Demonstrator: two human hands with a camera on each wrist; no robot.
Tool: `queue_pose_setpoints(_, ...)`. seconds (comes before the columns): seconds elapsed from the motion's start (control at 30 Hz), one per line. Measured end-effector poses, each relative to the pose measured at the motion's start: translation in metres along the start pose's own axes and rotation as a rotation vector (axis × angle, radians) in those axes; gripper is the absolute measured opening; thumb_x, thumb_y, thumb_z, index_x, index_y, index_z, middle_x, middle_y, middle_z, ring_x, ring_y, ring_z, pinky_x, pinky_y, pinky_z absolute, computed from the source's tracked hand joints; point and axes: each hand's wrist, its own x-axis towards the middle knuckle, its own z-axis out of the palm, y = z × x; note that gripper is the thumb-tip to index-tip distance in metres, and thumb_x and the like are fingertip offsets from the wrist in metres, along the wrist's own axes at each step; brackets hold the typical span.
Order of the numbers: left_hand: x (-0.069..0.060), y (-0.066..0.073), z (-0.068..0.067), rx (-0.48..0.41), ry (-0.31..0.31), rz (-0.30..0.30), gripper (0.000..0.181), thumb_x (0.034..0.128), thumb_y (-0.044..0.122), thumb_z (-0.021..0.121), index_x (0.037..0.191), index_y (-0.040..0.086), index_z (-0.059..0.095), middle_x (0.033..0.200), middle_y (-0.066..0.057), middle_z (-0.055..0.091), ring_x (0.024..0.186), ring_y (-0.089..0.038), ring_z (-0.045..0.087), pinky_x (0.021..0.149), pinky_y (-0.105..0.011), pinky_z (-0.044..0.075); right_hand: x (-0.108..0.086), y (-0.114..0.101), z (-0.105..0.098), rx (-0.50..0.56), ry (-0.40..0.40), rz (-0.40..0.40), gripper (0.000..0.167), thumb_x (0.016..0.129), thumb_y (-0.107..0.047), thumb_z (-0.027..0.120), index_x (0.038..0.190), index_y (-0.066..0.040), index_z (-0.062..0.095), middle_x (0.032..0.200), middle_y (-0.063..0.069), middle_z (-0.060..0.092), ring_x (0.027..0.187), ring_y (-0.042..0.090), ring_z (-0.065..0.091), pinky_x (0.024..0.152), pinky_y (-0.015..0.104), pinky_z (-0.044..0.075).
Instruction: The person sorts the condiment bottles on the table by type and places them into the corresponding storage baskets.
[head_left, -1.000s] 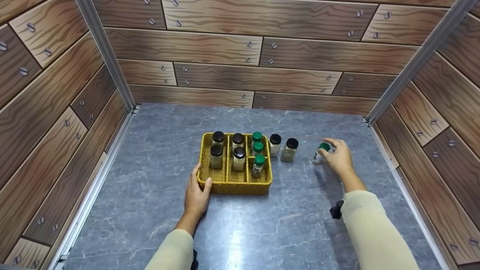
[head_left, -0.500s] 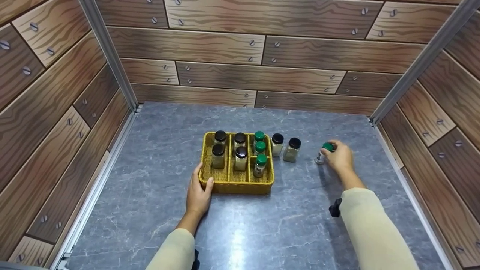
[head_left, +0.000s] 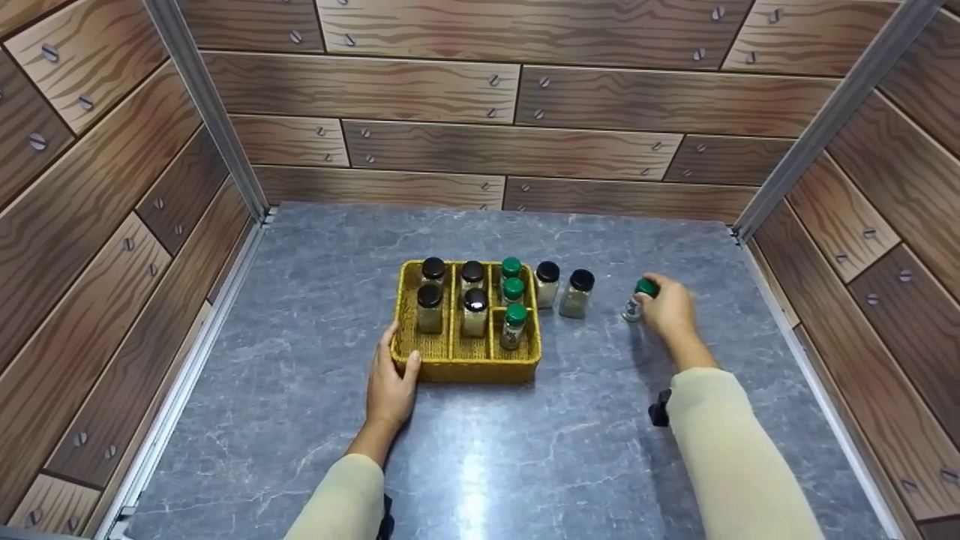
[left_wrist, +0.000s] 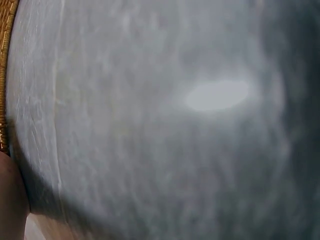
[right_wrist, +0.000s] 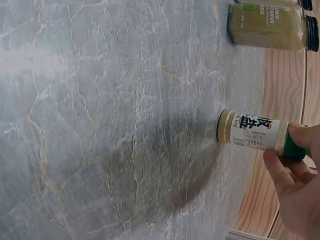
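My right hand (head_left: 670, 309) pinches the green cap of a small spice bottle (head_left: 632, 309), which stands upright at the right. In the right wrist view, thumb and fingers meet round that cap, above the bottle's white label (right_wrist: 255, 131). My left hand (head_left: 390, 390) holds the front left corner of a yellow woven basket (head_left: 476, 372), thumb at the front and fingers along the left side. Two black-capped jars stand in each of its left and middle compartments. Three green-capped bottles (head_left: 513, 330) occupy the right-hand ones. The left wrist view shows mostly tabletop.
Between basket and right hand stand two black-capped jars, a pale one (head_left: 547, 286) by the basket's rim and a cumin powder jar (head_left: 577, 294). Wood-patterned walls (head_left: 420, 142) with metal corner posts enclose the grey marbled table (head_left: 585, 465) behind and at both sides.
My right hand's fingers have come together on the green cap, from a looser pose around it. The left hand and the basket keep their places; the view shifts slightly.
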Motion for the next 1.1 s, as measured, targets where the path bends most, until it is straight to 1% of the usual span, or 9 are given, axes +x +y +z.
queue_pose_setpoints(0.17, 0.000, 0.000, 0.000, -0.004, 0.004, 0.009, 0.067, 0.1054, 0.029, 0.067, 0.166, 0.020, 0.040, 0.167, -0.019, 0.049, 0.153, -0.043, 0.050, 0.127, -0.061, 0.039, -0.002, -0.003, 0.003, -0.015, 0.027, 0.005, 0.048, 0.108, -0.018, 0.064, 0.154, -0.006, 0.058, 0.153, 0.030, 0.060, 0.138, 0.057, 0.054, 0.118, 0.066, 0.047)
queue_pose_setpoints(0.33, 0.000, 0.001, -0.002, 0.000, 0.001, 0.005, 0.066, 0.1054, 0.028, 0.067, 0.165, 0.019, 0.040, 0.168, -0.019, 0.049, 0.153, -0.043, 0.049, 0.128, -0.061, 0.039, -0.003, -0.002, 0.005, -0.020, 0.025, 0.008, 0.048, 0.110, -0.018, 0.063, 0.156, -0.008, 0.057, 0.154, 0.029, 0.060, 0.139, 0.055, 0.055, 0.118, 0.066, 0.048)
queue_pose_setpoints(0.5, 0.000, 0.002, -0.002, -0.008, 0.006, 0.002, 0.067, 0.1053, 0.028, 0.067, 0.166, 0.020, 0.040, 0.169, -0.018, 0.048, 0.154, -0.043, 0.048, 0.129, -0.060, 0.038, -0.003, 0.000, 0.007, -0.012, 0.024, -0.017, 0.048, 0.110, -0.019, 0.062, 0.157, -0.009, 0.056, 0.155, 0.030, 0.058, 0.141, 0.055, 0.056, 0.118, 0.066, 0.048)
queue_pose_setpoints(0.73, -0.006, -0.001, 0.002, 0.001, -0.025, -0.009, 0.067, 0.1056, 0.030, 0.066, 0.166, 0.021, 0.039, 0.168, -0.019, 0.048, 0.153, -0.043, 0.049, 0.127, -0.062, 0.039, -0.014, 0.002, -0.001, -0.013, -0.030, -0.018, 0.052, 0.110, -0.017, 0.062, 0.160, -0.007, 0.053, 0.157, 0.034, 0.053, 0.142, 0.054, 0.054, 0.115, 0.065, 0.051)
queue_pose_setpoints(0.83, -0.004, -0.001, 0.002, -0.006, -0.023, -0.002, 0.067, 0.1059, 0.030, 0.066, 0.166, 0.021, 0.039, 0.168, -0.019, 0.048, 0.153, -0.043, 0.049, 0.127, -0.062, 0.039, -0.019, -0.002, -0.005, 0.024, -0.022, -0.032, 0.052, 0.109, -0.017, 0.065, 0.159, -0.007, 0.054, 0.157, 0.033, 0.054, 0.141, 0.053, 0.056, 0.114, 0.064, 0.053)
queue_pose_setpoints(0.93, -0.002, 0.000, 0.002, -0.016, -0.011, 0.007, 0.067, 0.1057, 0.029, 0.067, 0.166, 0.021, 0.039, 0.168, -0.019, 0.048, 0.153, -0.044, 0.049, 0.128, -0.062, 0.039, -0.024, -0.008, -0.008, 0.086, -0.014, -0.052, 0.052, 0.107, -0.014, 0.066, 0.158, -0.007, 0.056, 0.156, 0.033, 0.054, 0.141, 0.053, 0.057, 0.114, 0.063, 0.053)
queue_pose_setpoints(1.1, -0.001, 0.002, 0.000, -0.014, -0.007, 0.010, 0.066, 0.1056, 0.028, 0.067, 0.166, 0.020, 0.039, 0.168, -0.019, 0.048, 0.154, -0.044, 0.048, 0.127, -0.062, 0.039, -0.032, -0.016, -0.014, 0.176, -0.058, -0.078, 0.053, 0.106, -0.010, 0.065, 0.158, -0.006, 0.056, 0.153, 0.032, 0.054, 0.142, 0.051, 0.056, 0.115, 0.060, 0.053)
